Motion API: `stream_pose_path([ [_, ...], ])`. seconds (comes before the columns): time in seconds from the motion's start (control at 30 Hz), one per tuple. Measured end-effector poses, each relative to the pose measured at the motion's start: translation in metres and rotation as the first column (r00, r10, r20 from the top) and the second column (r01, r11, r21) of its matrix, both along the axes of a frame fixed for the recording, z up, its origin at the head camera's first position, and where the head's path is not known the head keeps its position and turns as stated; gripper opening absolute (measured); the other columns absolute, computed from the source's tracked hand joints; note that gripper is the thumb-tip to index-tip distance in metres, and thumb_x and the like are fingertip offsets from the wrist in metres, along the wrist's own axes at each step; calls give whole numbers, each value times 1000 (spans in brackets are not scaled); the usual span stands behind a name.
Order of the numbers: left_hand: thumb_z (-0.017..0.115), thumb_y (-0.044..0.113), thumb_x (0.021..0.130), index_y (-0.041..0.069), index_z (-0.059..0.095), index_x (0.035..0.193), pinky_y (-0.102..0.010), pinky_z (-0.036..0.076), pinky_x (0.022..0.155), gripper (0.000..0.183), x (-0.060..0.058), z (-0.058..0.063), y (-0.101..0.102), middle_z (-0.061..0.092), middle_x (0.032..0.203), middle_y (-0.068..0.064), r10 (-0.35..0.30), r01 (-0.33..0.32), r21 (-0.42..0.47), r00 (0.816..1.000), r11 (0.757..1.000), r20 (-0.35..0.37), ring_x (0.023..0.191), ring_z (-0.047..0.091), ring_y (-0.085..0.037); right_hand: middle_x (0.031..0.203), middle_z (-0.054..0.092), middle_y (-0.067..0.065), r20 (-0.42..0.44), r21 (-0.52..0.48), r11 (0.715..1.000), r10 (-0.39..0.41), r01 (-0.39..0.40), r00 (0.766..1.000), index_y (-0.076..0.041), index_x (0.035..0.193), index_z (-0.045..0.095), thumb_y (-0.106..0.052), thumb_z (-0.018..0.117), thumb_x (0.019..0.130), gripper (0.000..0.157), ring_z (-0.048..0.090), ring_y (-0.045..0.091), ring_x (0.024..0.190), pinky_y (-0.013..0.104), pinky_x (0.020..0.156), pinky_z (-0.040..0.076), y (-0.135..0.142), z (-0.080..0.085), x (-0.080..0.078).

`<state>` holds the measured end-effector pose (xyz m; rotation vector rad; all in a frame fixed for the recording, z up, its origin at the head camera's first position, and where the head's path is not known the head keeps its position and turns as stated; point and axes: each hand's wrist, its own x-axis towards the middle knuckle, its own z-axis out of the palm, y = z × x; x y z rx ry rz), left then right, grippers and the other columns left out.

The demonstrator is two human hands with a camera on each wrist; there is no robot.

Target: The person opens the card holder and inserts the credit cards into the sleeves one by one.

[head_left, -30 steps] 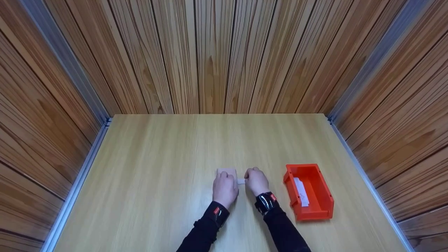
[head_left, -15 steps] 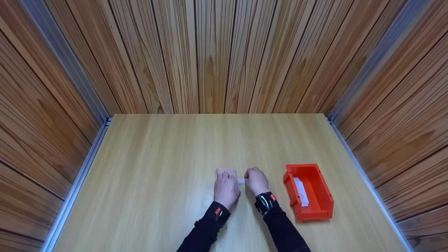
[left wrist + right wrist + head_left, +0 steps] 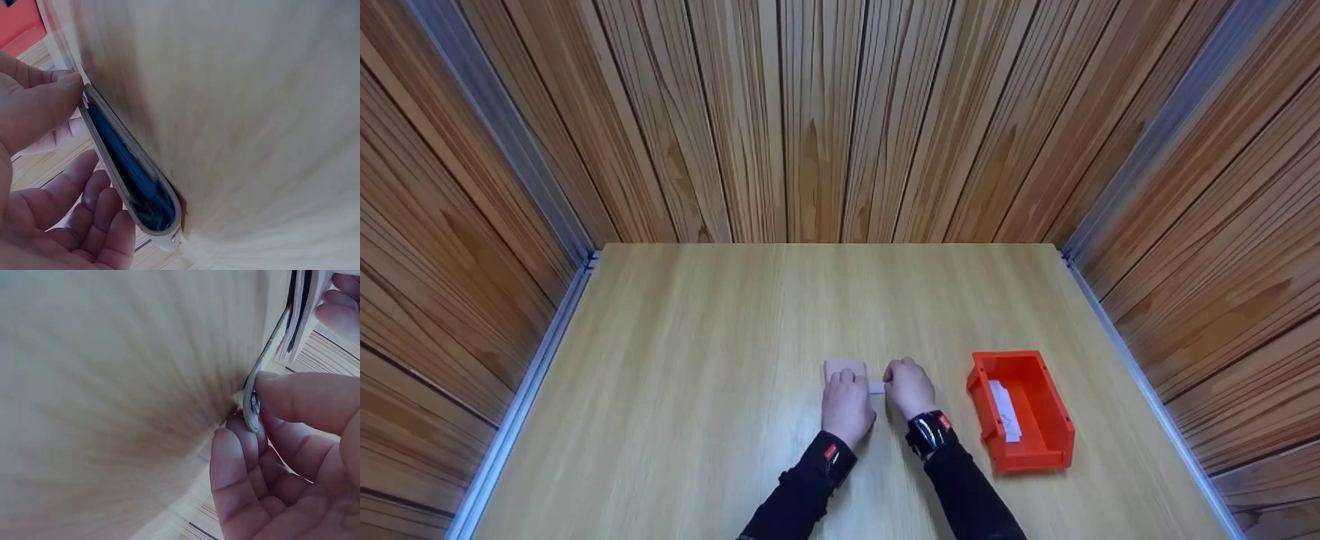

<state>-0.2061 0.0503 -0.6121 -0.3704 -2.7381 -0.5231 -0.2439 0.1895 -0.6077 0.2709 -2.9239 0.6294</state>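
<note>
A small pale pink wallet [image 3: 845,366] lies on the table in front of the person. The left hand [image 3: 847,409] covers its near part, with fingers bent against it. In the left wrist view the wallet is seen edge-on, folded round at one end, with blue inside [image 3: 132,166]; the left thumb [image 3: 42,109] is at its other end. A narrow strap [image 3: 877,388] sticks out from its right side. The right hand [image 3: 910,388] pinches the strap's end between thumb and fingers. A round metal snap [image 3: 255,403] shows there in the right wrist view.
An orange-red open bin [image 3: 1046,409] stands to the right of the right hand. A white paper-like strip [image 3: 1006,411] with faint marks is in it, along the left wall. Wood-panelled walls [image 3: 817,120] with metal corner rails enclose the tabletop [image 3: 675,360].
The left hand has slid slightly back and to the right over the wallet, which stays in place. The right hand keeps its hold on the strap and has hardly moved.
</note>
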Motion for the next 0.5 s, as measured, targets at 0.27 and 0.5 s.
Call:
stream_pose_path([
  [0.27, 85, 12, 64, 1, 68, 88, -37, 45, 69, 31, 1, -1, -1, 56, 85, -8, -1, 1, 30, 1000, 1000, 21, 79, 52, -26, 78, 56, 8, 3, -1, 1000, -9, 9, 1000, -5, 73, 63, 3, 72, 74, 12, 59, 30, 73, 44, 66, 49, 0, -1, 1],
  [0.5, 86, 16, 66, 2, 66, 89, -39, 45, 75, 34, 1, 3, -2, 58, 88, -10, -11, 6, 80, 997, 997, 70, 83, 53, -27, 81, 55, 7, 81, 4, 999, -32, 31, 996, -5, 77, 64, 2, 70, 78, 10, 58, 28, 76, 44, 70, 49, -1, 2, -1],
])
